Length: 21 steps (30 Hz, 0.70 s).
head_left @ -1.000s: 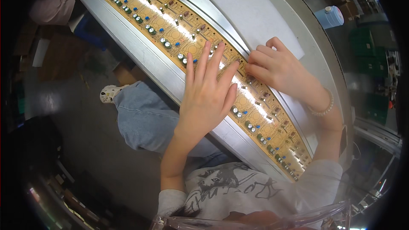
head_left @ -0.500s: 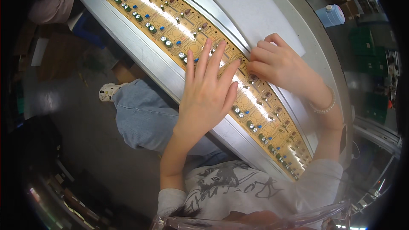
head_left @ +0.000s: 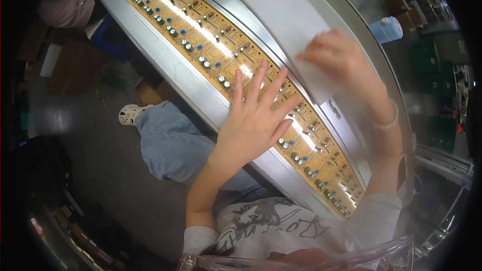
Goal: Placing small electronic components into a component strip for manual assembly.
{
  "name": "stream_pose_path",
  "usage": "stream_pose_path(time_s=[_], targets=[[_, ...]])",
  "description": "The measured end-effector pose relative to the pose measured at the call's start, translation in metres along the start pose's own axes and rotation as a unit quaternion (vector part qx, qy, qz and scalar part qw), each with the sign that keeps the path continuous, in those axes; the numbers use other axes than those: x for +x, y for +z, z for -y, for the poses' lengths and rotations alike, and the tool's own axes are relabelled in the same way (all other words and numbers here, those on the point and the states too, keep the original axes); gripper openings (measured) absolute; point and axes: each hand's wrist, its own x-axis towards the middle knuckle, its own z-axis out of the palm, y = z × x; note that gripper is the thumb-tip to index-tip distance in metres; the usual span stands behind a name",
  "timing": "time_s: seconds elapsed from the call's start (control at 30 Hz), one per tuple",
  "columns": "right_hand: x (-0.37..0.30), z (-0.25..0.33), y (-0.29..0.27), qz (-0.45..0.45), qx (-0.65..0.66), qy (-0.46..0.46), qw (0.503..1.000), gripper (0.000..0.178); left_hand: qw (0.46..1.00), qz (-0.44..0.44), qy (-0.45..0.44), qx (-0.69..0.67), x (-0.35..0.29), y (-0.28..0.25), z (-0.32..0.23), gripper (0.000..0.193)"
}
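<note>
Grey metal forms the long conveyor tabletop [head_left: 165, 65], which runs diagonally from the upper left to the lower right of the head view. Along its middle lies the long row of tan printed circuit boards [head_left: 201, 35], studded with blue, silver and brown components and lit by bright reflections. Beyond the boards, on the far side of the tabletop, lies a pale grey rectangular sheet [head_left: 281, 15].

The left hand [head_left: 253, 120] lies flat on the circuit boards, palm down, fingers spread apart and extended toward the far side; it grips nothing. The boards continue on both sides of this hand, and the silver capacitors [head_left: 283, 143] stand just beside its little-finger edge.

The right hand [head_left: 341, 62] is raised above the far edge of the boards, over the grey sheet. It is motion-blurred; its fingers appear loosely curled, and whether it holds anything cannot be told. A beaded bracelet [head_left: 385, 124] circles its wrist.

A light blue cylindrical container with a white cap [head_left: 386, 29] stands well apart, at the upper right.
</note>
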Motion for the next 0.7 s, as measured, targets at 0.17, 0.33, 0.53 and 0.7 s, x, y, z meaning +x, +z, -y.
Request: stream_pose_path(time_s=[0.17,0.33,0.53,0.7], targets=[[0.028,-0.068,-0.004,-0.100,0.003,0.211,0.972,0.009,1.000,0.018,0.016,0.001,0.004,-0.003,-0.007,0.038],[0.045,-0.092,0.009,-0.103,0.010,0.288,0.952,0.011,0.999,0.014,0.028,0.017,0.005,-0.003,-0.006,0.040],[0.054,-0.107,0.012,-0.064,0.005,0.281,0.958,0.012,1.000,-0.001,0.029,0.010,0.005,-0.003,-0.005,0.045],[0.057,-0.109,0.003,-0.006,0.033,0.293,0.955,0.007,1.000,0.003,0.018,-0.008,0.005,-0.003,-0.005,0.047]])
